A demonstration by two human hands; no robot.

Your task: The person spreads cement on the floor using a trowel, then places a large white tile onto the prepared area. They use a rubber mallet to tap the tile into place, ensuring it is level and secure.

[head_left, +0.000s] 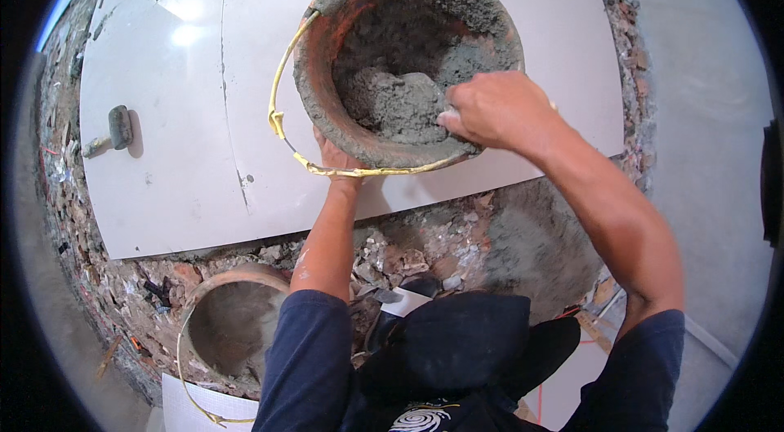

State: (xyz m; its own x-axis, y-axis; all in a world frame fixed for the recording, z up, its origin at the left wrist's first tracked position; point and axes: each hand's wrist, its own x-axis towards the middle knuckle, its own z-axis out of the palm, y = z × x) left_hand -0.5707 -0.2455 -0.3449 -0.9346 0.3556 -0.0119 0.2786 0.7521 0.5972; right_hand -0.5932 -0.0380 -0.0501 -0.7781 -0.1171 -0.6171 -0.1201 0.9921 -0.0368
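Note:
A mortar-crusted bucket (pixel 314 97) is tipped so that its mouth faces me, with wet grey mortar (pixel 396 109) inside. Its yellow-wrapped wire handle (pixel 282 73) hangs round the left and near sides. My left hand (pixel 337 158) grips the bucket's near left side from below; the bucket hides most of its fingers. At the right rim, my right hand (pixel 498 109) is closed round what looks like a trowel. Mortar covers the blade, and a pale bit of the handle (pixel 554 106) shows behind the hand.
Large glossy pale tiles (pixel 163 187) lie beneath the bucket. A rubber mallet (pixel 121 128) rests on them at the left. Broken rubble (pixel 408 256) borders the near edge. A second bucket (pixel 196 293) with grey residue stands at the lower left. Smooth grey floor (pixel 694 105) runs along the right.

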